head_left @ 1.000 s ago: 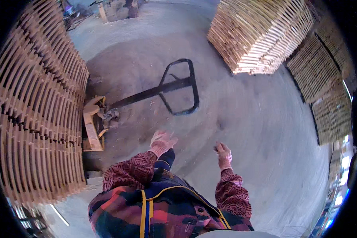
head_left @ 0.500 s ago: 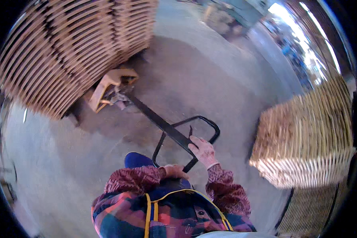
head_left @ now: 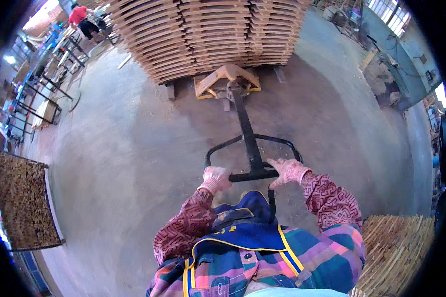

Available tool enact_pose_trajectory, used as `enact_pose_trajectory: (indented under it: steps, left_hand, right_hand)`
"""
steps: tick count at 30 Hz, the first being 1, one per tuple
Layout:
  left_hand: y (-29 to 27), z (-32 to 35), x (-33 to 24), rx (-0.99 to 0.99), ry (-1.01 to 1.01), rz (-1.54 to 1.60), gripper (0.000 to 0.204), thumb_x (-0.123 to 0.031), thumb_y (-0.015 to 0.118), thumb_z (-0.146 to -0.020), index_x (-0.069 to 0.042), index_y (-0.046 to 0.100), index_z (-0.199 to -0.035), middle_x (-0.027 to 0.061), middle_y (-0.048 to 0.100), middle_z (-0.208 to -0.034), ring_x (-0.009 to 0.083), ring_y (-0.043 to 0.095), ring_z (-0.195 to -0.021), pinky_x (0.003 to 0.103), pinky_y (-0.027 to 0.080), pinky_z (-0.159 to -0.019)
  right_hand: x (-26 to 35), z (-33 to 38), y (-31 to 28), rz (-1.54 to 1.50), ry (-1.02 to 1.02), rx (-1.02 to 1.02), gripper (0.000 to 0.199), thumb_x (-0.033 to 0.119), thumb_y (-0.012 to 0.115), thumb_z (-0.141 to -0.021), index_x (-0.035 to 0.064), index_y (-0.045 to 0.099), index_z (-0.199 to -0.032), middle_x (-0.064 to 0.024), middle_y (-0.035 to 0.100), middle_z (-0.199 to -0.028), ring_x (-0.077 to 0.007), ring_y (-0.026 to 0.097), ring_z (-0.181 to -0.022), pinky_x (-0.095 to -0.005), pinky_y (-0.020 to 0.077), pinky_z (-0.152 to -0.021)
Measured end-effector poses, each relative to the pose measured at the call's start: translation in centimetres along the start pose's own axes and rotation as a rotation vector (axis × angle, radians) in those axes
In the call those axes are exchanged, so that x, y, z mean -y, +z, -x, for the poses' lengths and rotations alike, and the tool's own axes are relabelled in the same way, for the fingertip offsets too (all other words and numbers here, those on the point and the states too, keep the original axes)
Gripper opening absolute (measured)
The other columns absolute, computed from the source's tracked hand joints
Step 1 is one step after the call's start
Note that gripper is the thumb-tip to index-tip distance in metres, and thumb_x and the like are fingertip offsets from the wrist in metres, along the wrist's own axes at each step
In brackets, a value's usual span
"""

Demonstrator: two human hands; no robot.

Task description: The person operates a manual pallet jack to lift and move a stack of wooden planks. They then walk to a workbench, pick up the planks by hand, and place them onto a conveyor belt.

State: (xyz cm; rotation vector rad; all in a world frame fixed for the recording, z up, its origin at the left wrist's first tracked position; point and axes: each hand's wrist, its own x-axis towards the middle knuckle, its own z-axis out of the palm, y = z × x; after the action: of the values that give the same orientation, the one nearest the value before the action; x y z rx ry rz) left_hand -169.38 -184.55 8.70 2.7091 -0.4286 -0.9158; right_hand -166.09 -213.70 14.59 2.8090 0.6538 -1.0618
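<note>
Head view: gloved fingers (head_left: pixel 218 174) of both hands clenched around black pallet-jack handle (head_left: pixel 250 175), left and right of its shaft.

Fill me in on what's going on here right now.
A person in a plaid shirt grips the black loop handle of a yellow pallet jack. The gloved left hand and gloved right hand both close on the handle's crossbar. The jack's far end sits under a tall stack of wooden pallets on the grey concrete floor. Another wooden stack stands at the person's right, and another person works at the far left.
</note>
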Motion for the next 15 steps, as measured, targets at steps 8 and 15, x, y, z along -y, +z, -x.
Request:
enact_pose_trajectory:
  steps: [8,15]
  left_hand:
    - [-0.3,0.7,-1.6,0.002,-0.049,-0.049,0.034,-0.034,0.066,-0.079,-0.021,0.076,-0.108,0.0073,0.076,-0.102,0.0273,0.072,-0.100,0.042,0.056,-0.084]
    - [0.0,1.6,-2.7,-0.028,-0.115,-0.063,0.034,-0.031,0.064,-0.080,-0.022,0.076,-0.110,0.0077,0.076,-0.102,0.0273,0.072,-0.100,0.041,0.056,-0.085]
  right_hand:
    - [-0.4,0.5,3.7,0.224,-0.011,-0.330,0.061,0.024,0.066,-0.083,0.0133,0.053,-0.141,-0.0143,0.069,-0.122,-0.0318,0.065,-0.115,-0.0430,0.0512,-0.096]
    - [0.2,1.6,3.4,0.006,0.167,-0.146,0.048,0.034,0.068,-0.077,0.0121,0.072,-0.119,-0.0178,0.072,-0.112,-0.0339,0.069,-0.106,-0.0438,0.0549,-0.091]
